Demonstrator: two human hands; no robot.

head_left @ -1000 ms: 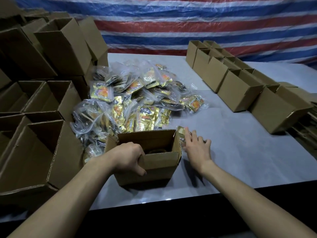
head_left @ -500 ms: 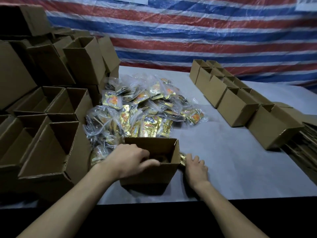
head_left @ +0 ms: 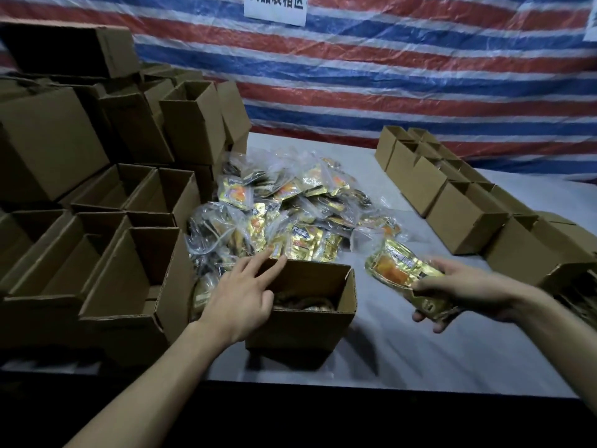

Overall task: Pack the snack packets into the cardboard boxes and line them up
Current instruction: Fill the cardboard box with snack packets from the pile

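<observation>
Packet in the right hand, beside the open box

The right hand (head_left: 468, 289) grasps a shiny gold foil snack packet with an orange picture (head_left: 397, 270), thumb on top and fingers curled beneath its near end; the packet hangs tilted above the pale grey table top (head_left: 403, 350), just to the right of a small open brown cardboard box (head_left: 300, 328); the left hand (head_left: 240, 299) is released, its fingers straight and spread over the box's left rim, the fingertips reaching the far edge, holding nothing; dim golden shapes lie at the bottom of the box, too dark to make out; right behind it sits a loose heap of gold packets in clear plastic bags (head_left: 300, 215); a diagonal row of brown cardboard boxes (head_left: 465, 218) runs along the table's right side, well apart from the hands; a stack of open empty cardboard boxes (head_left: 106, 263) crowds the left side, touching the heap; a red, white and blue striped tarpaulin (head_left: 387, 76) hangs behind, with a white paper sign (head_left: 274, 8) at its top
</observation>
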